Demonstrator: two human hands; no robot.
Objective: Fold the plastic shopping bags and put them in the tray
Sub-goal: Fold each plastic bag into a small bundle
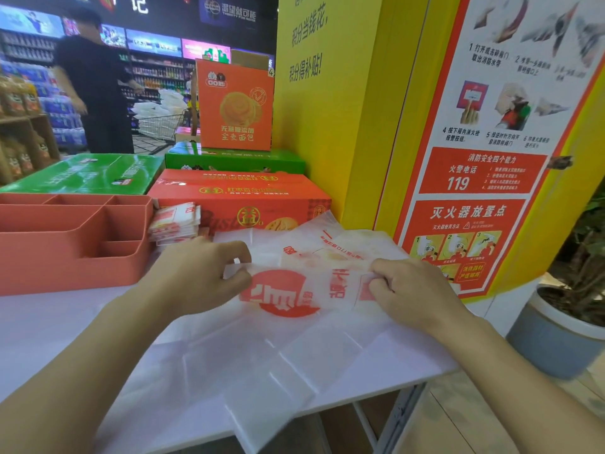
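Both hands' grips point(196, 276) point(415, 290) pinching plastic bag point(281, 348) fold, tray point(65, 257) left

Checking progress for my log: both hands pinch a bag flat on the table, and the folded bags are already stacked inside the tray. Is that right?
Not quite. Both hands, left and right, do pinch the bag on the table, but the folded bags are stacked beside the tray, against its right wall, not inside it. The head view shows the visible compartments holding none.
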